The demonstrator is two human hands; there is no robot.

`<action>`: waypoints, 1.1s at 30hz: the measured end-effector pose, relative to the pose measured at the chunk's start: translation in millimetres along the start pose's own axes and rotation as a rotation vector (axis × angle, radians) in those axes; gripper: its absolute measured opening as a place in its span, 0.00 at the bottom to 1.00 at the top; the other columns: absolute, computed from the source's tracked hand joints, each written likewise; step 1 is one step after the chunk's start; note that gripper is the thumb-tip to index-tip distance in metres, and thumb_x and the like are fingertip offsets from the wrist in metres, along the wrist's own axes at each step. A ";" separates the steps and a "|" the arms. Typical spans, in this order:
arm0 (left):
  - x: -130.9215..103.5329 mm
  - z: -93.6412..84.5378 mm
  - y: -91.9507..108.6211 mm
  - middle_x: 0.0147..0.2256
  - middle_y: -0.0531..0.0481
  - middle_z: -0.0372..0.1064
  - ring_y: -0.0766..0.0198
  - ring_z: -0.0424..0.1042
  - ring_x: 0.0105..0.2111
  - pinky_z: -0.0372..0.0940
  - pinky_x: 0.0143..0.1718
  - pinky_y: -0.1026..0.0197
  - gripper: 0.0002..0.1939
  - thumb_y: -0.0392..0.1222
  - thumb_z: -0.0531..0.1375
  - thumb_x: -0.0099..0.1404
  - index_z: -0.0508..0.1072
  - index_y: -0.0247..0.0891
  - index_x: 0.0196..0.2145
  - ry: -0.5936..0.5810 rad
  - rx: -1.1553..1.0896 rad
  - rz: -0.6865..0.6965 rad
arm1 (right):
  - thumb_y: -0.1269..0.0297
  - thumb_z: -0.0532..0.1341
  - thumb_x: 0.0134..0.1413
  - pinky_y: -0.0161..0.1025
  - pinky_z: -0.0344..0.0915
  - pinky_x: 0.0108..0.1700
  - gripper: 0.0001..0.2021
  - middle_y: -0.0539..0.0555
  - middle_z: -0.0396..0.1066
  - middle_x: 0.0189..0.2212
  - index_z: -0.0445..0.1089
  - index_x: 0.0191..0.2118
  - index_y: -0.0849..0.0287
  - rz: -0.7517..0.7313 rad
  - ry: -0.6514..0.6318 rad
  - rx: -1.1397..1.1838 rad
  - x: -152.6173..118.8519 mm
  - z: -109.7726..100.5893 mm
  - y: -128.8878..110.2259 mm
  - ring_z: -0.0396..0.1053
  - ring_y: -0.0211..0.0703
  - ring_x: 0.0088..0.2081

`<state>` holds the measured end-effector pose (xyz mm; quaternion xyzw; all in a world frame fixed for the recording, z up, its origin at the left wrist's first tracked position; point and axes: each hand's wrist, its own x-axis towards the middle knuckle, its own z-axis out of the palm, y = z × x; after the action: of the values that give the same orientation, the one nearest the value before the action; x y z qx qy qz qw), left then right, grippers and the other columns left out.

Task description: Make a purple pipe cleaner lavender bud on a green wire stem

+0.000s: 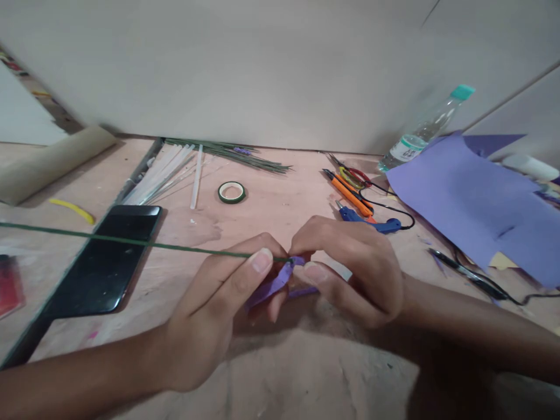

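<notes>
A long thin green stem (175, 247) runs from the left edge to the middle, where its tip meets a purple paper piece (273, 286). My left hand (227, 291) pinches the stem near that tip between thumb and fingers, and purple strips hang below its fingertips. My right hand (350, 265) is closed at the purple piece, its thumb and index finger by the small folded end. The fingertips of both hands nearly meet. Part of the purple paper is hidden behind the fingers.
Behind the hands lie green tape (231, 192), glue sticks (164, 172) and green stems (227, 154). A black phone (105, 262) is at left. At right are an orange cutter (350, 194), blue-handled tool (370, 221), bottle (420, 134), purple sheets (464, 192) and pen (468, 273).
</notes>
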<state>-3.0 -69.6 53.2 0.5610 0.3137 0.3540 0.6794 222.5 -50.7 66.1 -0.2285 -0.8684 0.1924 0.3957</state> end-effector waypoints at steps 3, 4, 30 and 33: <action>-0.6 0.2 0.4 0.27 0.53 0.68 0.64 0.66 0.28 0.65 0.34 0.60 0.26 0.58 0.54 0.84 0.73 0.40 0.32 0.001 -0.003 -0.001 | 0.74 0.59 0.70 0.38 0.71 0.37 0.06 0.52 0.77 0.32 0.70 0.47 0.57 -0.025 0.049 -0.055 -0.9 2.3 -1.4 0.74 0.41 0.33; 0.1 -0.1 -0.1 0.28 0.53 0.68 0.64 0.66 0.28 0.65 0.34 0.60 0.26 0.58 0.54 0.84 0.73 0.40 0.32 -0.004 -0.001 0.002 | 0.75 0.59 0.69 0.39 0.71 0.36 0.07 0.51 0.77 0.32 0.69 0.47 0.56 -0.032 0.056 -0.089 -1.4 3.5 -1.7 0.74 0.41 0.33; 0.5 2.1 6.0 0.30 0.50 0.77 0.65 0.73 0.29 0.70 0.29 0.67 0.28 0.53 0.53 0.84 0.81 0.38 0.31 0.055 0.141 0.026 | 0.68 0.59 0.77 0.38 0.74 0.44 0.08 0.53 0.82 0.40 0.76 0.47 0.56 0.219 -0.060 0.143 3.9 -14.0 -7.3 0.78 0.39 0.40; -0.6 1.7 6.8 0.30 0.51 0.76 0.66 0.72 0.27 0.70 0.29 0.66 0.25 0.51 0.54 0.84 0.80 0.38 0.33 0.057 0.143 0.065 | 0.67 0.59 0.77 0.36 0.72 0.41 0.08 0.51 0.80 0.37 0.76 0.44 0.57 0.236 -0.094 0.177 4.5 -13.9 -8.8 0.76 0.37 0.36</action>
<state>-2.8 -70.2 60.2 0.6077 0.3392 0.3683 0.6165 228.5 -53.3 81.8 -0.2840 -0.8327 0.3239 0.3478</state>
